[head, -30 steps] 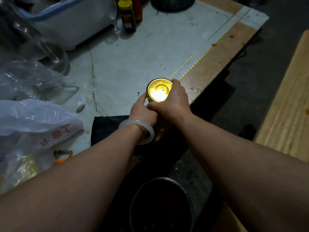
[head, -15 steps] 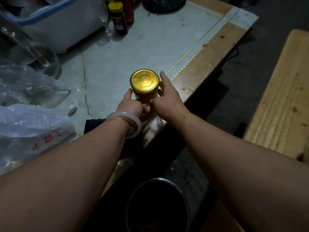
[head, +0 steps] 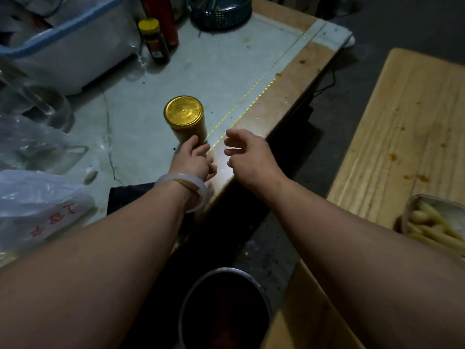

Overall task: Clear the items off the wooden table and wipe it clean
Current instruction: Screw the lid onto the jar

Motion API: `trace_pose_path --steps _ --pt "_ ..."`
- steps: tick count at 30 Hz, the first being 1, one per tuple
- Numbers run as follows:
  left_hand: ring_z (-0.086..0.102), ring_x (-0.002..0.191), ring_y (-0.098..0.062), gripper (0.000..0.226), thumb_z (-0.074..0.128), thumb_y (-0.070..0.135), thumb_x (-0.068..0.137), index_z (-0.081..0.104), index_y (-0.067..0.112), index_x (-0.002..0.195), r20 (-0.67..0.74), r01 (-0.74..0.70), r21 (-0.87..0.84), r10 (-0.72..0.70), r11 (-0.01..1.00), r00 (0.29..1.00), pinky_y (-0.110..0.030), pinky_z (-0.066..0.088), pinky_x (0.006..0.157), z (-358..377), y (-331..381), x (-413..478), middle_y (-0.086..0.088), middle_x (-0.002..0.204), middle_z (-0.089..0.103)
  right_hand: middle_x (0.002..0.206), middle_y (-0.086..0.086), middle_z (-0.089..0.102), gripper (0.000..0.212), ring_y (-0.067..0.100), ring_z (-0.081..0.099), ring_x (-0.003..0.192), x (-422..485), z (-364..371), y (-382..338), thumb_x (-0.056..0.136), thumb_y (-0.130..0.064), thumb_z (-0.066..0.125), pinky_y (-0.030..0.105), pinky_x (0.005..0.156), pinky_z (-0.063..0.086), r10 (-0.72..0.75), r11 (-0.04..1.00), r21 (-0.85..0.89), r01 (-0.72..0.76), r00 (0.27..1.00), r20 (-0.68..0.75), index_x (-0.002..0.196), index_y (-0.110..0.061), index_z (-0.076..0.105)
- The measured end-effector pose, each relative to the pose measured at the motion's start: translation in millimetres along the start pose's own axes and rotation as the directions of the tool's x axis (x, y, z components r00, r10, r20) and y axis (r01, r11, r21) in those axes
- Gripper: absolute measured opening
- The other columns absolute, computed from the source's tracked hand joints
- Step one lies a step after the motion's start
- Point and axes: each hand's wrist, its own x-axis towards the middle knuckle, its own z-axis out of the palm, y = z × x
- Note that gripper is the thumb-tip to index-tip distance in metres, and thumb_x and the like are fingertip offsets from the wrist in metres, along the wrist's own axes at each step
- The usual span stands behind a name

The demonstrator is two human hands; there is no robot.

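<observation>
While the tall glass jar with a gold metal lid [head: 185,117] stands upright on the grey-covered worktop [head: 221,71], the left hand [head: 192,159] rests against its base, thumb up against the lower glass and the other fingers [head: 210,170] loosely curled beside it; whether they actually grip the jar cannot be told. A pale translucent bangle [head: 187,188] and a thin gold bracelet circle that wrist. The right hand [head: 249,157] hovers just beside the jar, apart from it, its fingers relaxed, slightly bent and holding nothing, above the brown wooden edge strip of the worktop. A line of yellow glints runs along the seam between grey cover and wood.

Farther back on the grey cover stand a small dark bottle with a yellow cap [head: 153,41], a red bottle [head: 163,18] just behind it, and a dark green perforated plastic basket [head: 221,13]. A white plastic tub with a blue rim [head: 70,44] sits at the back left, with clear glassware [head: 47,109] near it. Crumpled clear plastic bags [head: 37,195], one printed with red characters, lie at the left edge, and a dark cloth [head: 133,195] shows under the left forearm.

To the right, well apart from the jar, is a pale wooden table [head: 402,137] with orange stains, carrying a container of pale yellowish sticks [head: 432,222]. Below, between the forearms, a round metal pot with dark reddish contents [head: 224,313] is visible.
</observation>
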Motion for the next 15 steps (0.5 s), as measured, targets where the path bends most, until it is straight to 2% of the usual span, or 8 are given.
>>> trace_pose_path --steps 2,5,8,10,12,13,15 --pt "0.053 0.074 -0.015 0.070 0.030 -0.026 0.086 0.031 0.015 0.143 0.010 0.001 0.004 -0.001 1.000 1.000 -0.028 0.044 0.064 17.0 -1.7 -12.4 -0.012 0.124 0.050 0.112 0.008 0.065 0.044 0.021 0.064 0.104 -8.9 -14.8 -0.2 0.085 0.008 0.051 0.044 0.097 0.051 -0.021 0.999 -0.038 0.019 0.998 -0.053 0.124 -0.008 0.061" --pt "0.058 0.069 -0.016 0.063 0.040 -0.028 0.080 0.043 0.008 0.132 0.045 -0.041 0.106 0.036 0.994 0.998 -0.027 0.047 0.061 44.2 -9.3 -36.4 -0.008 0.095 0.058 0.097 0.006 0.070 0.030 0.015 0.068 0.089 -24.9 -39.4 1.8 0.086 0.004 0.054 0.037 0.088 0.056 -0.050 0.999 -0.007 0.049 0.988 -0.145 0.108 -0.010 0.068" --pt "0.058 0.062 -0.010 0.055 0.050 -0.026 0.076 0.049 0.004 0.122 0.161 -0.146 0.231 0.110 0.962 0.981 -0.021 0.048 0.056 73.9 -22.5 -63.4 -0.003 0.075 0.057 0.086 0.002 0.071 0.022 -0.003 0.065 0.070 -45.8 -71.8 3.0 0.087 0.000 0.057 0.013 0.067 0.053 -0.103 0.995 -0.028 0.099 0.968 -0.230 0.099 -0.012 0.070" --pt "0.054 0.053 0.002 0.049 0.052 -0.025 0.075 0.052 0.005 0.115 0.246 -0.244 0.295 0.174 0.924 0.954 -0.011 0.045 0.053 90.8 -32.4 -79.8 -0.002 0.074 0.054 0.078 -0.004 0.068 0.018 -0.006 0.061 0.063 -59.5 -92.0 5.1 0.086 -0.003 0.059 0.007 0.057 0.045 -0.120 0.993 -0.044 0.113 0.957 -0.265 0.093 -0.015 0.071" --pt "0.052 0.051 0.005 0.044 0.055 -0.020 0.077 0.055 0.008 0.110 0.326 -0.340 0.387 0.218 0.857 0.920 -0.011 0.044 0.056 111.6 -45.2 -99.6 -0.002 0.078 0.056 0.074 -0.006 0.067 0.010 0.001 0.063 0.068 -77.9 -120.8 10.3 0.087 -0.012 0.063 0.016 0.063 0.051 -0.156 0.986 -0.100 0.130 0.933 -0.326 0.087 -0.019 0.071" --pt "0.053 0.057 0.003 0.043 0.057 -0.016 0.078 0.056 0.009 0.113 0.362 -0.374 0.436 0.221 0.819 0.906 -0.015 0.047 0.060 122.0 -51.5 -110.6 -0.004 0.084 0.060 0.071 -0.005 0.067 0.008 0.007 0.065 0.070 -87.0 -136.3 15.5 0.088 -0.018 0.065 0.024 0.066 0.054 -0.174 0.982 -0.131 0.136 0.920 -0.350 0.084 -0.020 0.072" --pt "0.059 0.070 -0.011 0.045 0.064 -0.004 0.081 0.054 0.013 0.122 0.415 -0.384 0.515 0.169 0.766 0.894 -0.029 0.055 0.067 137.3 -63.4 -129.4 -0.005 0.097 0.062 0.066 -0.003 0.065 0.018 0.013 0.063 0.067 -105.6 -162.3 26.5 0.089 -0.031 0.064 0.035 0.065 0.053 -0.190 0.972 -0.204 0.115 0.897 -0.400 0.078 -0.019 0.071"
